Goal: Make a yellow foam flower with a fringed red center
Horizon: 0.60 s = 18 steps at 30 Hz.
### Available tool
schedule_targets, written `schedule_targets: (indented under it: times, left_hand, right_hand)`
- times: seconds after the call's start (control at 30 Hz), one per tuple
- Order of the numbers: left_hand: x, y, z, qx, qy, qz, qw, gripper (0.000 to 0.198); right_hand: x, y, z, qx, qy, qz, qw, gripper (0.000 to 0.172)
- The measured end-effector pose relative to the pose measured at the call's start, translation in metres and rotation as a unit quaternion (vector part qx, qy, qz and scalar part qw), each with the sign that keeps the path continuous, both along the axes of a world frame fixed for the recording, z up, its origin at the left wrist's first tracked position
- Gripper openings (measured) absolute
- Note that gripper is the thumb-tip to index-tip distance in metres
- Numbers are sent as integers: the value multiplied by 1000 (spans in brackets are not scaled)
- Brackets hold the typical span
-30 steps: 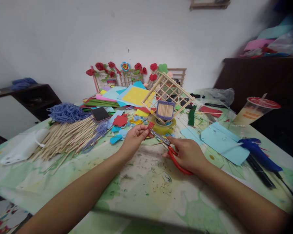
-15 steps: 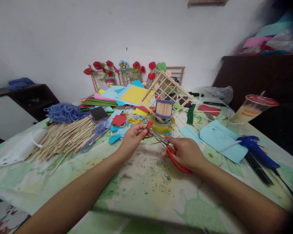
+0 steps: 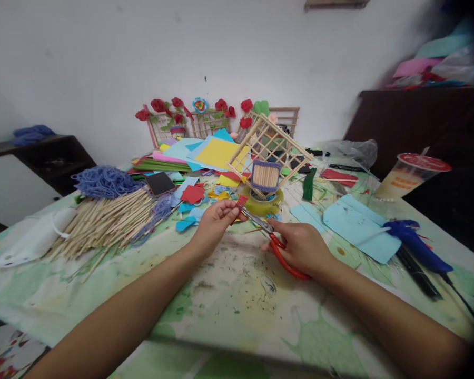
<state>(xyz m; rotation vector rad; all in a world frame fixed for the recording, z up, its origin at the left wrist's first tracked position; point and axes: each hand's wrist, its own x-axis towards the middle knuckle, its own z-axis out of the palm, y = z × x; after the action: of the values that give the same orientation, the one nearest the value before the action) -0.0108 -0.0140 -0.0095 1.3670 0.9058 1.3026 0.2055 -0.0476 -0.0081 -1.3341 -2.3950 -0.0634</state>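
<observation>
Between thumb and fingers, my left hand (image 3: 219,217) pinches a small piece of red paper (image 3: 242,201) whose top edge is cut into a fringe. My right hand (image 3: 300,243) is wrapped round the red handles of a pair of scissors (image 3: 276,243). The blade tips point left and reach the paper close to my left fingertips. Just behind them a roll of yellow-green tape (image 3: 263,204) lies on the table, and a tilted lattice of thin sticks (image 3: 286,137) with a small purple-edged stick panel (image 3: 265,176) stands at it.
Bamboo sticks (image 3: 106,221), blue yarn (image 3: 105,181) and a phone (image 3: 160,184) lie to the left. Coloured paper sheets (image 3: 221,152) and red paper flowers (image 3: 158,105) are at the back. A blue glue gun (image 3: 418,245), light-blue paper (image 3: 359,226) and a drink cup (image 3: 411,176) stand or lie right.
Both hands stay in nearly the same place. The fringed red paper and the scissor blades have shifted only slightly against each other.
</observation>
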Motion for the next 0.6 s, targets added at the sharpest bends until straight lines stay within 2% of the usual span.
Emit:
schedule_targets:
  times: [0.6]
  left_hand:
    - [-1, 0, -1, -5, -23, -4, 1000, 19]
  right_hand:
    - [-2, -1, 2, -4, 5, -19, 1000, 50]
